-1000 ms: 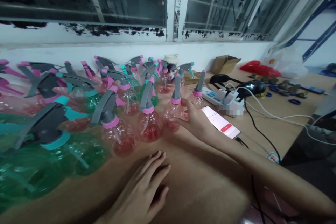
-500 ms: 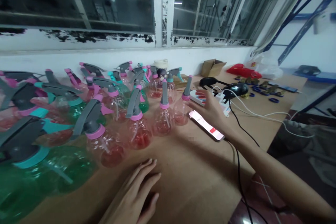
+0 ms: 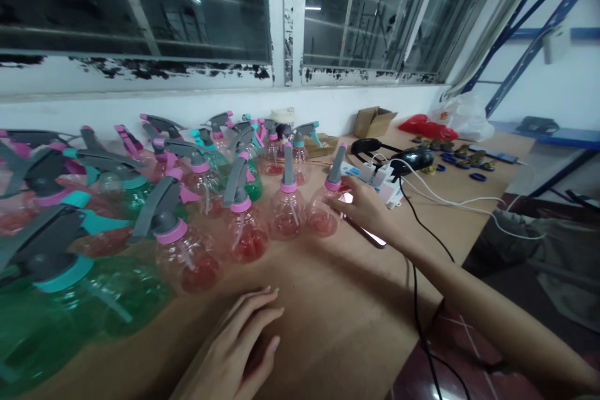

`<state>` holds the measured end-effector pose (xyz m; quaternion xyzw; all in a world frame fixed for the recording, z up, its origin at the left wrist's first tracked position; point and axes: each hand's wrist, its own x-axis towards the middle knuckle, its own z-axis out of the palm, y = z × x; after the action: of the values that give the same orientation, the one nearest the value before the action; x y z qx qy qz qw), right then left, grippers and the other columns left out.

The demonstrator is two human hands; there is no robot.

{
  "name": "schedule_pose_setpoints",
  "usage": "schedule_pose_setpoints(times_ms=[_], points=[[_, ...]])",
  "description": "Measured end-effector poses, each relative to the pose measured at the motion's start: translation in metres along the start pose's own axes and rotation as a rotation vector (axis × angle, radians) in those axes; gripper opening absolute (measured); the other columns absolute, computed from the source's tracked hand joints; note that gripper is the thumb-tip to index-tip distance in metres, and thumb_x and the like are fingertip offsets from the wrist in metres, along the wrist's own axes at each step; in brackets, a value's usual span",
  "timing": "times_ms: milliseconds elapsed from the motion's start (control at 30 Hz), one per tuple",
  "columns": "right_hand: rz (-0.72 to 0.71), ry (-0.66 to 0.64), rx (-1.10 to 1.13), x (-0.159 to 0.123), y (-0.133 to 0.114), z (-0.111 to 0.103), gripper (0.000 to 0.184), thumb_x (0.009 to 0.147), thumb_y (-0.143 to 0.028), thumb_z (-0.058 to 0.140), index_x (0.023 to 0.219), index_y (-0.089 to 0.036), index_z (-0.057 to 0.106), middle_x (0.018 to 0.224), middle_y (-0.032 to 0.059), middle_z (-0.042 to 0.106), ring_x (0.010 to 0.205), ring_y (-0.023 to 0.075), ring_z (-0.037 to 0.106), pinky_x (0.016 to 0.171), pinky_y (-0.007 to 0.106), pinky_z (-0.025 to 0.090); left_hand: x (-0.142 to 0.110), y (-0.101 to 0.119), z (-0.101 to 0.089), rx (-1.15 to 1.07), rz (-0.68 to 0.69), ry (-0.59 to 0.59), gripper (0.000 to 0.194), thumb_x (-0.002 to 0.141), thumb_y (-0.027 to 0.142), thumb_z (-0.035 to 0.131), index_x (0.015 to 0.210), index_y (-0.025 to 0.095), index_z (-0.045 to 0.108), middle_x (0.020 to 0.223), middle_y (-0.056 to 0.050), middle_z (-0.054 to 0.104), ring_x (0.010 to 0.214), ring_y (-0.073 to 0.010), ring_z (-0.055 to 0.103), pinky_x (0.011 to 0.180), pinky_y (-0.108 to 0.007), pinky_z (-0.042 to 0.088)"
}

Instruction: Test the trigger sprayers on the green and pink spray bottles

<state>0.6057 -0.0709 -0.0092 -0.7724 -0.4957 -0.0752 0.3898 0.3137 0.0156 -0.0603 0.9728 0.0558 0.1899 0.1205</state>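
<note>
My right hand (image 3: 364, 208) reaches out over a phone (image 3: 370, 234) that lies flat on the brown table (image 3: 328, 319), its fingers spread above the screen, just right of a pink spray bottle (image 3: 325, 212). My left hand (image 3: 244, 347) rests on the table near its front edge with the fingers loosely stretched out and nothing in them. Several pink and green spray bottles (image 3: 187, 244) with grey triggers stand in rows to the left.
A white power strip (image 3: 379, 176) with plugs and cables lies behind the phone. A black cable (image 3: 417, 275) runs off the table's edge. A small cardboard box (image 3: 372, 121), red bags (image 3: 429, 127) and small parts sit at the far right.
My right hand has moved from the pink bottles to the phone and now covers most of it. The view has turned slightly right. My left hand has stayed in place.
</note>
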Motion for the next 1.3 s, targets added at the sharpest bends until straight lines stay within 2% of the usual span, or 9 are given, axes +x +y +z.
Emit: schedule_pose_setpoints(times_ms=[133, 300, 567, 700, 867, 967, 1067, 1167, 1300], points=[[-0.041, -0.041, -0.006, -0.033, -0.019, -0.008, 0.036, 0.076, -0.046, 0.061, 0.098, -0.018, 0.055, 0.093, 0.0089, 0.063, 0.083, 0.0254, 0.060, 0.071, 0.040, 0.048, 0.003, 0.003, -0.016, -0.118, -0.110, -0.018, 0.025, 0.088, 0.024, 0.044, 0.112, 0.030, 0.044, 0.113, -0.002, 0.059, 0.106, -0.0208, 0.058, 0.088, -0.041, 0.053], [-0.110, -0.163, 0.077, -0.075, -0.073, -0.002, 0.047, 0.074, -0.053, 0.061, 0.106, -0.020, 0.052, 0.103, 0.0094, 0.059, 0.093, 0.0254, 0.057, 0.077, 0.040, 0.048, 0.005, 0.006, -0.051, -0.212, -0.252, 0.041, 0.031, 0.086, 0.031, 0.050, 0.117, 0.032, 0.045, 0.120, -0.001, 0.057, 0.112, -0.0226, 0.054, 0.095, -0.046, 0.046], [-0.443, -0.420, 0.265, -0.096, -0.162, 0.052, 0.058, 0.075, -0.046, 0.062, 0.123, -0.019, 0.043, 0.122, 0.0109, 0.050, 0.113, 0.0275, 0.046, 0.094, 0.045, 0.041, -0.029, 0.008, -0.090, -0.422, -0.344, 0.123, 0.067, 0.077, 0.037, 0.062, 0.134, 0.029, 0.028, 0.128, -0.008, 0.052, 0.109, -0.0260, 0.055, 0.089, -0.044, 0.049], [-0.505, -0.482, 0.347, -0.103, -0.203, 0.079, 0.063, 0.068, -0.056, 0.065, 0.116, -0.020, 0.048, 0.111, 0.0086, 0.054, 0.105, 0.0267, 0.048, 0.090, 0.044, 0.043, -0.055, 0.008, -0.109, -0.487, -0.402, 0.247, 0.054, 0.078, 0.035, 0.062, 0.126, 0.028, 0.038, 0.107, -0.003, 0.061, 0.083, -0.0187, 0.063, 0.068, -0.030, 0.054], [-0.542, -0.506, 0.445, -0.116, -0.241, 0.109, 0.052, 0.066, -0.060, 0.065, 0.097, -0.018, 0.057, 0.100, 0.0086, 0.053, 0.097, 0.0251, 0.050, 0.083, 0.042, 0.045, -0.084, 0.002, -0.127, -0.469, -0.475, 0.349, 0.029, 0.081, 0.028, 0.057, 0.109, 0.026, 0.048, 0.086, 0.002, 0.058, 0.074, -0.0151, 0.058, 0.069, -0.029, 0.052], [-0.556, -0.448, 0.512, -0.123, -0.249, 0.128, 0.055, 0.065, -0.060, 0.065, 0.098, -0.017, 0.055, 0.102, 0.0110, 0.052, 0.096, 0.0266, 0.050, 0.082, 0.044, 0.045, -0.095, -0.004, -0.131, -0.482, -0.485, 0.342, 0.033, 0.082, 0.023, 0.051, 0.115, 0.028, 0.047, 0.092, 0.001, 0.057, 0.081, -0.0165, 0.057, 0.083, -0.035, 0.048], [-0.619, -0.425, 0.546, -0.126, -0.245, 0.141, 0.075, 0.062, -0.064, 0.065, 0.115, -0.014, 0.046, 0.110, 0.0138, 0.052, 0.100, 0.0278, 0.049, 0.085, 0.045, 0.044, -0.100, -0.010, -0.130, -0.444, -0.470, 0.365, 0.032, 0.082, 0.023, 0.047, 0.113, 0.029, 0.049, 0.089, 0.000, 0.057, 0.078, -0.0173, 0.057, 0.079, -0.035, 0.050], [-0.727, -0.496, 0.539, -0.123, -0.229, 0.147, 0.090, 0.062, -0.066, 0.063, 0.127, -0.011, 0.034, 0.116, 0.0152, 0.052, 0.105, 0.0274, 0.049, 0.090, 0.044, 0.043, -0.100, -0.011, -0.129, -0.368, -0.441, 0.410, 0.025, 0.078, 0.022, 0.046, 0.102, 0.028, 0.052, 0.079, 0.002, 0.055, 0.068, -0.0169, 0.057, 0.064, -0.031, 0.051], [-0.779, -0.642, 0.387, -0.115, -0.198, 0.147, 0.089, 0.068, -0.066, 0.059, 0.133, -0.011, 0.032, 0.124, 0.0157, 0.051, 0.116, 0.0278, 0.046, 0.100, 0.048, 0.035, -0.096, -0.009, -0.134, -0.339, -0.412, 0.408, 0.028, 0.073, 0.018, 0.044, 0.097, 0.027, 0.054, 0.077, 0.002, 0.054, 0.060, -0.0147, 0.054, 0.058, -0.029, 0.050]])
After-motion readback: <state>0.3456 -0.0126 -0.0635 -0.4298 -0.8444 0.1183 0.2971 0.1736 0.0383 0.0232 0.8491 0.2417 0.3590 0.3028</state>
